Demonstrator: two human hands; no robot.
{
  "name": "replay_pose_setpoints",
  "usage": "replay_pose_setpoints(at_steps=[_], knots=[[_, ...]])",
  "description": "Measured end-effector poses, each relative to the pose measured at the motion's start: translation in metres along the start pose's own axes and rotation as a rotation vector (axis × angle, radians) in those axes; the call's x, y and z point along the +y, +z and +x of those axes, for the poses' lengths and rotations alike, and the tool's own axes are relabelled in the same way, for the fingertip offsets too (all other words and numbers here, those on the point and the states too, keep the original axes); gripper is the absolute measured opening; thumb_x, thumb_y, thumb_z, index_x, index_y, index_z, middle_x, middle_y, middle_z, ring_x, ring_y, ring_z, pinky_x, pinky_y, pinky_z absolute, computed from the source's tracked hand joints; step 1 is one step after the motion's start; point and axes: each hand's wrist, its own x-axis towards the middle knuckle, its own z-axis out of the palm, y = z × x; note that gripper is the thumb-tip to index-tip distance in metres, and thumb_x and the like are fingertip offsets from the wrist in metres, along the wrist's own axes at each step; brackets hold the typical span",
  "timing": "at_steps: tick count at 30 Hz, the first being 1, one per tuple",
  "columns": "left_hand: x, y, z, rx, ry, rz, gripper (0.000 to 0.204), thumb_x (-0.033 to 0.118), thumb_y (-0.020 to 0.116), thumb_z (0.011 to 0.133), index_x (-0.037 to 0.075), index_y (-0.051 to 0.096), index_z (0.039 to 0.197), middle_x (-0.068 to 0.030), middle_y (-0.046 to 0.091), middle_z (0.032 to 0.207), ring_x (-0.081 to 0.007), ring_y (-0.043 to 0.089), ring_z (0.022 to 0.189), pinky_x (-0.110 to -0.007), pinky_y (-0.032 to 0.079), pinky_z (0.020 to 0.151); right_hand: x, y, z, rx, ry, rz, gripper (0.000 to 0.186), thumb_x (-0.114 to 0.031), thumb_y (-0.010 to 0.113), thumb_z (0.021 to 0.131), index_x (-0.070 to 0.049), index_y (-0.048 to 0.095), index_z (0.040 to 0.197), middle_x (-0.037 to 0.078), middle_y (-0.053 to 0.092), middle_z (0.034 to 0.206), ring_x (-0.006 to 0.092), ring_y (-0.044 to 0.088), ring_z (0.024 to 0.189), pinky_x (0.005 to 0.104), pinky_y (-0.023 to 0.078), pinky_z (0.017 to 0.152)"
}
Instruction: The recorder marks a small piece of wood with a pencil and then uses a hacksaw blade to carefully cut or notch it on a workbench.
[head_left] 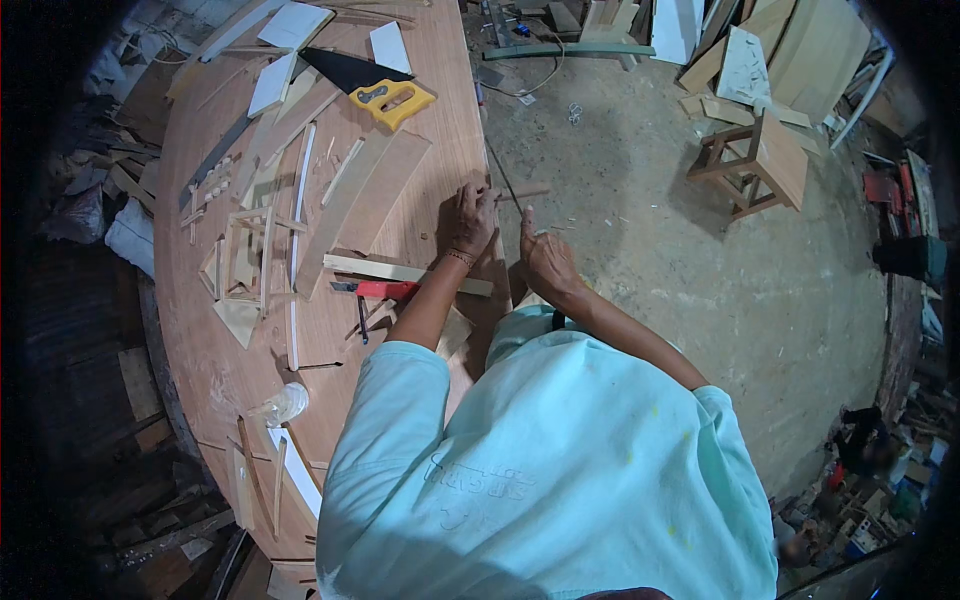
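My left hand is closed at the right edge of the wooden table, gripping a small wooden stick that juts out past the edge. In my right hand, just off the table, is a thin dark blade; whether it is a file or a saw seen edge-on I cannot tell. The blade slants up and left across the stick, close to my left fingers. Under my left forearm lie a pale wooden batten and a red utility knife.
The table bears a yellow-handled handsaw, a small wooden frame, curved boards and a clear jar. A wooden stool stands on the floor at the right. Boards lean at the back right.
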Motion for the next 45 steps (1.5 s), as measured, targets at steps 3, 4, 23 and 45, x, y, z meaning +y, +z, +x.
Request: replay_pose_setpoints(at_steps=[3,4,23,45], knots=[[-0.005,0.001,-0.001,-0.044,-0.004,0.015,0.013,0.011,0.049,0.069,0.004,0.051,0.08,-0.0137,0.043,0.075,-0.0287,0.043,0.075,-0.035,0.037,0.065,0.002,0.005,-0.001,0.114,-0.043,-0.007,0.068,-0.005,0.048,0.061,0.015,0.013,0.116,0.022,0.05,0.059,0.0332,0.051,0.052,0.0398,0.041,0.046],[-0.004,0.0,0.0,-0.065,-0.005,0.014,0.012,0.011,0.049,0.069,0.005,0.052,0.079,-0.013,0.043,0.075,-0.0283,0.043,0.075,-0.035,0.037,0.064,0.003,0.005,-0.001,0.105,-0.037,0.002,0.066,-0.005,0.048,0.061,0.015,0.015,0.116,0.022,0.05,0.059,0.0334,0.051,0.052,0.0399,0.041,0.046],[0.006,-0.007,0.002,-0.02,-0.05,-0.047,0.012,0.007,0.051,0.068,0.006,0.051,0.079,-0.0125,0.043,0.075,-0.0289,0.044,0.072,-0.037,0.036,0.063,0.003,0.007,-0.003,0.069,-0.064,0.05,0.064,-0.002,0.046,0.064,0.02,0.012,0.112,0.023,0.051,0.06,0.0327,0.053,0.053,0.0375,0.043,0.046],[0.002,-0.002,0.006,-0.076,-0.007,0.068,0.015,0.016,0.053,0.07,0.01,0.05,0.084,-0.0081,0.044,0.078,-0.0251,0.046,0.075,-0.036,0.037,0.061,0.005,0.017,0.001,0.039,-0.033,0.07,0.068,-0.003,0.047,0.063,0.02,0.008,0.113,0.024,0.051,0.061,0.0333,0.053,0.054,0.0381,0.042,0.049]])
